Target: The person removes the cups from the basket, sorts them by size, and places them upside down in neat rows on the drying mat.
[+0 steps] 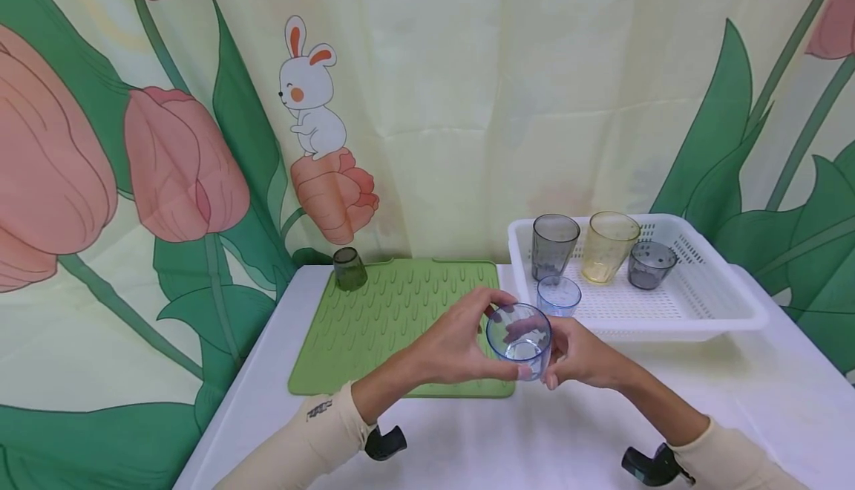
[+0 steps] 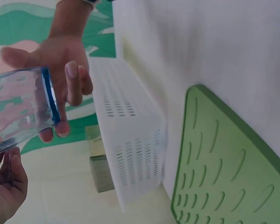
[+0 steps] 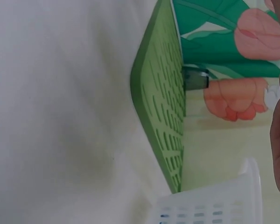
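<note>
Blue-tinted and see-through, the glass (image 1: 521, 341) is held up in both hands over the desk (image 1: 548, 438), near the gap between the green mat (image 1: 394, 327) and the white basket (image 1: 728, 322). The left hand (image 1: 457, 341) curls round one side with its thumb toward the person; the right hand (image 1: 586, 355) grips the other side. A slip looks the likeliest trouble: if one hand lets go before the other holds firmly, the smooth wall could slide out and drop. Swung to the right, it might also knock the small blue cup (image 1: 558, 293) in the basket's near corner. Only the head view takes in all four vessels inside the basket; the left wrist view instead shows its slotted outer wall and the right hand's fingers (image 2: 73, 79) about the glass, while the right wrist view catches just a sliver of blue edge, yet gives the mat's thick side and the dark cup (image 1: 349, 269) beyond.
</note>
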The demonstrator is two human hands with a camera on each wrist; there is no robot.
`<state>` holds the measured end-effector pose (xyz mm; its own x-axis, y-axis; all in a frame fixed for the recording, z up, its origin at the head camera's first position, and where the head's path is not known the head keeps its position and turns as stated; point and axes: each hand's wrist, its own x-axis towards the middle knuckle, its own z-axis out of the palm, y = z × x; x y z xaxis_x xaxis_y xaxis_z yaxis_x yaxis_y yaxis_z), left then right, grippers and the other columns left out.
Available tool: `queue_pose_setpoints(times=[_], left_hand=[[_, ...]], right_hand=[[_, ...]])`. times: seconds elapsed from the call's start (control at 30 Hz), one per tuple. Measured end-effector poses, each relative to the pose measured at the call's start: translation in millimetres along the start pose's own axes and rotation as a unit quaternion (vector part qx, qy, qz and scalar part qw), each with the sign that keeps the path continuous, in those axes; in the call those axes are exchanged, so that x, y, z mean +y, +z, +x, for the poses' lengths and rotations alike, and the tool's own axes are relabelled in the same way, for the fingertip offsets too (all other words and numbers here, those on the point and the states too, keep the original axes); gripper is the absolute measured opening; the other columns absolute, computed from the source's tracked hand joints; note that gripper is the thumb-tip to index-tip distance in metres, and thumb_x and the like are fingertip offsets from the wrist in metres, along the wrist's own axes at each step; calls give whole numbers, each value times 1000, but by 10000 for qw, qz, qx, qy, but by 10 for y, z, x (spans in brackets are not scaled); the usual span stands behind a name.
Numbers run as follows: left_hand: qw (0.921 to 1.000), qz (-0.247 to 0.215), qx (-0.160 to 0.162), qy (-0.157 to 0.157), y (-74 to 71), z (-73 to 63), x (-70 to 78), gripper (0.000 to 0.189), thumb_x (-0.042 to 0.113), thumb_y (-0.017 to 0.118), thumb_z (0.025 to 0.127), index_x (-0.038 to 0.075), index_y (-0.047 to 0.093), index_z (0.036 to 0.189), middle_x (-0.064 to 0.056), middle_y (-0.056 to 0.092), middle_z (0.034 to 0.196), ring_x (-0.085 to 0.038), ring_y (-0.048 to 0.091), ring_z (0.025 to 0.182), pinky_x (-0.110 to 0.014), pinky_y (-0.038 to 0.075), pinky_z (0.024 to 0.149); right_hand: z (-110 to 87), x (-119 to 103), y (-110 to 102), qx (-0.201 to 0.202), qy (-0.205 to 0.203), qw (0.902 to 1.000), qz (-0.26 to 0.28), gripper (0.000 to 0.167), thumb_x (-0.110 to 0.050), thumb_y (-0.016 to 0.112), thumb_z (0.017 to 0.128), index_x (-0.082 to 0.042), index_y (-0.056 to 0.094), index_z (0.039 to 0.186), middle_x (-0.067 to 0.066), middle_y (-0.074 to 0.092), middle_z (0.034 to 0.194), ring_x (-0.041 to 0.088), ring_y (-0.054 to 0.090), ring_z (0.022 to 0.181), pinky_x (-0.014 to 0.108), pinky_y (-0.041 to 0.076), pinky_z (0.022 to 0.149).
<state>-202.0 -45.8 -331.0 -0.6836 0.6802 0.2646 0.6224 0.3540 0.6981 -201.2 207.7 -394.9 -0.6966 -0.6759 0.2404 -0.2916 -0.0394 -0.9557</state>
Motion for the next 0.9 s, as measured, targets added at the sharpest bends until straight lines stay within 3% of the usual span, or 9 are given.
queue_pose_setpoints(times=[0.13, 0.27, 0.37, 0.47, 0.63, 0.77, 0.9], left_hand=[[9999, -80, 59, -59, -3, -2, 12, 77, 41, 86, 75, 19, 47, 137, 2, 56, 129, -8, 52, 110, -27, 52, 87], [9998, -129, 179, -17, 9, -4, 21, 77, 40, 88, 75, 18, 48, 137, 6, 55, 127, -7, 51, 109, -28, 52, 86], [9995, -165, 262, 79, 15, -11, 25, 77, 38, 88, 74, 17, 48, 137, 5, 56, 126, -6, 51, 108, -27, 53, 86], [9992, -258, 303, 56, 11, -24, 24, 79, 36, 88, 75, 17, 47, 139, 4, 55, 129, -8, 52, 109, -26, 52, 87], [9987, -362, 367, -44, 4, -62, 2, 81, 35, 88, 76, 17, 45, 142, 4, 52, 134, -13, 54, 114, -23, 50, 88], [9985, -367, 412, 24, 19, -93, -27, 82, 34, 87, 77, 17, 43, 143, 3, 52, 135, -14, 55, 114, -25, 51, 86], [9982, -432, 420, 39, 40, -120, -55, 85, 32, 86, 78, 22, 39, 148, 3, 51, 136, -10, 55, 115, -26, 51, 86]], right_hand=[[0, 76, 62, -134, 59, 9994, 314, 76, -36, 83, 83, 7, 48, 136, -1, 70, 112, 7, 62, 81, 29, 55, 61], [-22, 146, 109, -99, 120, 9987, 478, 74, -21, 84, 84, 9, 45, 139, -3, 68, 122, 6, 63, 94, 27, 57, 76], [-50, 173, 128, 188, 77, 9996, 177, 69, -16, 83, 84, 9, 47, 137, -3, 64, 130, 9, 61, 111, 26, 54, 92], [-60, 177, 139, 457, 60, 9989, -41, 62, -8, 80, 84, 9, 49, 135, 0, 64, 130, 12, 62, 114, 25, 52, 95], [-69, 154, 131, 599, -12, 9982, 53, 58, 2, 74, 84, 12, 48, 135, 0, 67, 126, 10, 64, 109, 26, 55, 88], [-106, 122, 91, 560, -44, 9979, 328, 57, 6, 69, 86, 14, 44, 136, 0, 67, 121, 8, 64, 100, 27, 58, 75], [-149, 82, 42, 586, -85, 9975, 393, 54, 8, 66, 87, 4, 48, 138, -1, 68, 117, 8, 64, 92, 28, 58, 65]])
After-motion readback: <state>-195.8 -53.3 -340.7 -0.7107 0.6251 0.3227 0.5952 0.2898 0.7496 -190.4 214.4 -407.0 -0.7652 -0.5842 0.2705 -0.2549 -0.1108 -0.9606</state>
